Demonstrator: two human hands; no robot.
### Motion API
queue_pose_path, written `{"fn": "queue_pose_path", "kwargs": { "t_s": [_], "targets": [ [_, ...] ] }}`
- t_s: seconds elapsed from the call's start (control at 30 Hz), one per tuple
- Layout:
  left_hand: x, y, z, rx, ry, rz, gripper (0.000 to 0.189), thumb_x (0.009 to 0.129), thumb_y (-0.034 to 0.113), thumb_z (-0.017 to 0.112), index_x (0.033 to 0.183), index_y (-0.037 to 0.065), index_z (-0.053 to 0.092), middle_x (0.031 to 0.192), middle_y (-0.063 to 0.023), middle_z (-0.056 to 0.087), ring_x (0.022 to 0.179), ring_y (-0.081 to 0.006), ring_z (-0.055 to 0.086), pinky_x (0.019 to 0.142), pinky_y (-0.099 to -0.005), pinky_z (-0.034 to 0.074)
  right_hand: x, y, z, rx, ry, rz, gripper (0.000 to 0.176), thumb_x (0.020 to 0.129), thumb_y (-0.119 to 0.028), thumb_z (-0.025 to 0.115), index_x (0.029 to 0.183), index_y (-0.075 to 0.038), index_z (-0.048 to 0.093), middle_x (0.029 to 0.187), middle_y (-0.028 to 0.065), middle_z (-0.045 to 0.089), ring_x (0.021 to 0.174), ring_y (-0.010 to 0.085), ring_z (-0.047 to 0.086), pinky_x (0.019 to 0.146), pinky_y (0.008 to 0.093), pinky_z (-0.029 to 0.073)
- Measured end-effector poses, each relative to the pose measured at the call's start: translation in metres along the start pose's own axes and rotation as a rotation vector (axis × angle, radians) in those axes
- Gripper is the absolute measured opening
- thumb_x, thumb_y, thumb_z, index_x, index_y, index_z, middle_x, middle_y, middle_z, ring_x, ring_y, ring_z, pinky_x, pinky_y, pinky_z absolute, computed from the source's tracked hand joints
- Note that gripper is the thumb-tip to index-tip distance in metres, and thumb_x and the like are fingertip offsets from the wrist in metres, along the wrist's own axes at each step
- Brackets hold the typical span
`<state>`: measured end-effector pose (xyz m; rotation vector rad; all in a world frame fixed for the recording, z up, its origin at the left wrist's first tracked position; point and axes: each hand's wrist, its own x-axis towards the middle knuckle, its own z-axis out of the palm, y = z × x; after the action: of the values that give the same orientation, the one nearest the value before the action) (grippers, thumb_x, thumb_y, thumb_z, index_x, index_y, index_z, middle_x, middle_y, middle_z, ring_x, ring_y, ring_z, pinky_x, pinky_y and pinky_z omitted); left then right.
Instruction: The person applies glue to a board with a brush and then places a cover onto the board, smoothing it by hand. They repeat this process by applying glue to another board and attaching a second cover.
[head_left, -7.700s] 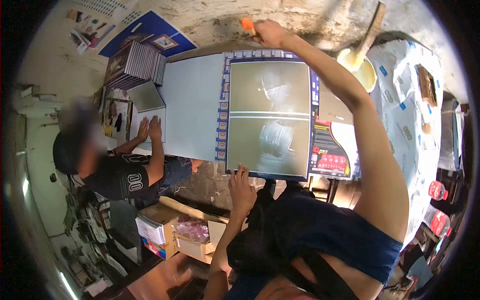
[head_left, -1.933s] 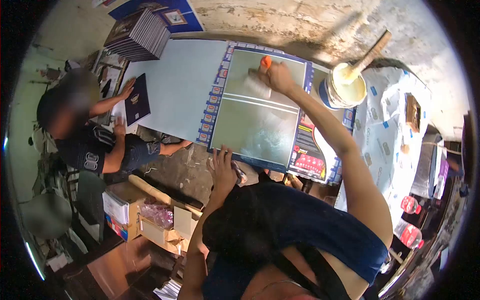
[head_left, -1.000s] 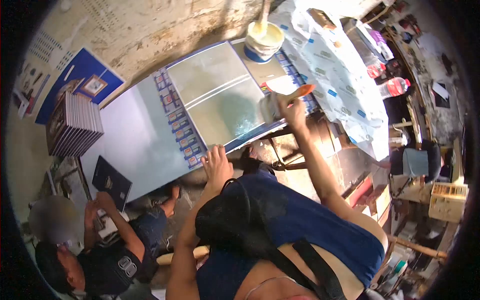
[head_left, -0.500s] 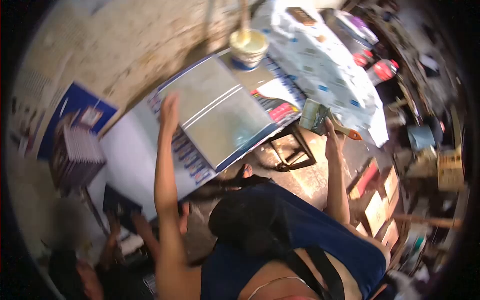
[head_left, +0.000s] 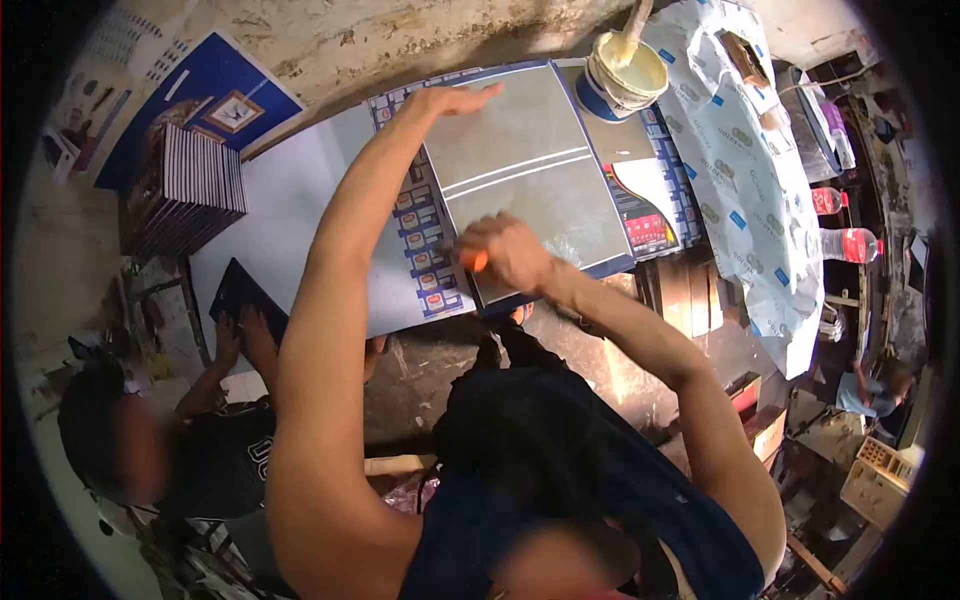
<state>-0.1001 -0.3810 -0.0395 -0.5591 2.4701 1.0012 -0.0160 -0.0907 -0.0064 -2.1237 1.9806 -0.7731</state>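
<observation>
A book cover board with grey-brown panels and two white strips (head_left: 535,165) lies on the table. My left hand (head_left: 455,101) rests on its upper left part, fingers stretched out. Over the lower left part of the board, my right hand (head_left: 508,252) is closed around a paintbrush (head_left: 474,260); its orange handle end shows, while the bristles are hidden or blurred. A wet, shiny patch shows on the lower panel. At the board's upper right stands a bucket of cream-coloured paste (head_left: 628,72) with a stick in it.
A stack of books (head_left: 190,190) stands at the left beside a blue cover (head_left: 200,110). A co-worker's hands (head_left: 243,338) press on a dark cover. Printed plastic wrap (head_left: 735,180) drapes the right side, with red-labelled bottles (head_left: 850,245) beyond.
My right hand has brought the paintbrush left from beside the table to over the board. My left hand has moved onto the board's upper left part. The view has shifted.
</observation>
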Motion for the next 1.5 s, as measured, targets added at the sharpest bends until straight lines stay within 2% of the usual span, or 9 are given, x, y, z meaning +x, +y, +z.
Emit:
{"fn": "queue_pose_path", "kwargs": {
  "t_s": [0.17, 0.27, 0.3, 0.6, 0.8, 1.0, 1.2, 1.37, 1.5],
  "targets": [
    [-0.023, 0.024, -0.019, 0.092, -0.181, -0.127, 0.097, 0.082, 0.086, 0.019, 0.156, 0.023, 0.017, 0.152, 0.0046, 0.04, 0.061, -0.0165, 0.021, 0.101, -0.042, 0.039, 0.083, 0.055, -0.005, -0.094, 0.229, 0.129, 0.031, 0.072, -0.006, 0.061, 0.102, -0.01, 0.067, 0.098, 0.0124, 0.066, 0.095, 0.034, 0.062, 0.085, 0.0455, 0.049],
    [-0.022, 0.021, -0.014, 0.055, -0.19, -0.142, 0.096, 0.082, 0.085, 0.018, 0.155, 0.023, 0.022, 0.151, 0.0037, 0.041, 0.061, -0.0168, 0.021, 0.101, -0.0448, 0.038, 0.062, 0.048, 0.04, 0.018, 0.204, 0.115, 0.029, 0.07, -0.003, 0.06, 0.098, -0.009, 0.067, 0.099, 0.013, 0.067, 0.091, 0.0368, 0.061, 0.085, 0.0452, 0.048],
    [-0.004, 0.007, -0.008, -0.002, -0.19, -0.111, 0.1, 0.081, 0.087, 0.018, 0.154, 0.019, 0.028, 0.155, -0.0007, 0.035, 0.074, -0.0223, 0.048, 0.108, -0.0484, 0.032, 0.04, 0.023, 0.037, 0.105, 0.1, 0.101, 0.028, 0.071, -0.005, 0.062, 0.098, -0.008, 0.067, 0.098, 0.0128, 0.067, 0.092, 0.0356, 0.061, 0.084, 0.0451, 0.048],
    [0.0, 0.008, 0.01, 0.162, 0.012, -0.068, 0.106, 0.081, 0.087, 0.019, 0.153, 0.01, 0.025, 0.16, -0.016, 0.014, 0.149, -0.0329, 0.011, 0.119, -0.0531, 0.01, 0.006, 0.044, -0.024, -0.125, 0.285, 0.137, 0.021, 0.076, -0.006, 0.064, 0.097, -0.007, 0.069, 0.097, 0.0106, 0.068, 0.09, 0.0314, 0.063, 0.08, 0.0402, 0.051],
    [-0.031, 0.027, 0.022, 0.182, 0.047, -0.155, 0.108, 0.082, 0.085, 0.021, 0.153, 0.004, 0.02, 0.16, -0.0184, 0.009, 0.149, -0.0333, 0.005, 0.12, -0.0507, 0.007, -0.079, -0.054, -0.01, 0.142, -0.14, 0.115, 0.038, 0.075, -0.007, 0.06, 0.113, -0.008, 0.064, 0.102, 0.012, 0.063, 0.099, 0.0312, 0.06, 0.089, 0.0405, 0.048],
    [-0.012, 0.016, 0.032, 0.148, 0.12, -0.13, 0.113, 0.081, 0.086, 0.024, 0.151, -0.002, 0.021, 0.159, -0.0206, 0.014, 0.148, -0.0343, 0.011, 0.119, -0.052, 0.013, -0.059, -0.002, -0.035, -0.154, 0.207, 0.253, 0.039, 0.075, -0.007, 0.063, 0.113, -0.011, 0.065, 0.105, 0.0107, 0.064, 0.098, 0.0306, 0.059, 0.086, 0.0409, 0.048],
    [0.003, 0.008, 0.025, 0.284, 0.072, -0.138, 0.116, 0.078, 0.088, 0.027, 0.143, -0.007, 0.036, 0.144, -0.0267, 0.04, 0.136, -0.0355, 0.037, 0.11, -0.0544, 0.028, -0.106, -0.09, -0.034, 0.073, -0.202, 0.126, 0.031, 0.086, -0.019, 0.057, 0.113, -0.006, 0.064, 0.105, 0.0117, 0.064, 0.099, 0.0297, 0.06, 0.087, 0.0407, 0.046],
    [-0.028, 0.034, 0.019, 0.239, 0.001, -0.108, 0.118, 0.076, 0.089, 0.031, 0.142, -0.008, 0.038, 0.141, -0.0265, 0.045, 0.134, -0.035, 0.041, 0.109, -0.0546, 0.029, -0.061, -0.056, -0.033, -0.045, 0.148, 0.203, 0.027, 0.081, -0.013, 0.06, 0.107, -0.005, 0.064, 0.104, 0.0126, 0.064, 0.092, 0.0316, 0.059, 0.084, 0.0406, 0.047],
    [-0.027, 0.023, 0.033, 0.223, 0.168, -0.062, 0.117, 0.076, 0.089, 0.032, 0.142, -0.008, 0.038, 0.144, -0.0251, 0.043, 0.136, -0.0353, 0.039, 0.111, -0.0542, 0.027, -0.094, -0.1, 0.013, 0.091, -0.145, 0.091, 0.035, 0.074, -0.011, 0.062, 0.108, -0.005, 0.064, 0.1, 0.0125, 0.063, 0.091, 0.0306, 0.06, 0.084, 0.0394, 0.048]
  ]
}}
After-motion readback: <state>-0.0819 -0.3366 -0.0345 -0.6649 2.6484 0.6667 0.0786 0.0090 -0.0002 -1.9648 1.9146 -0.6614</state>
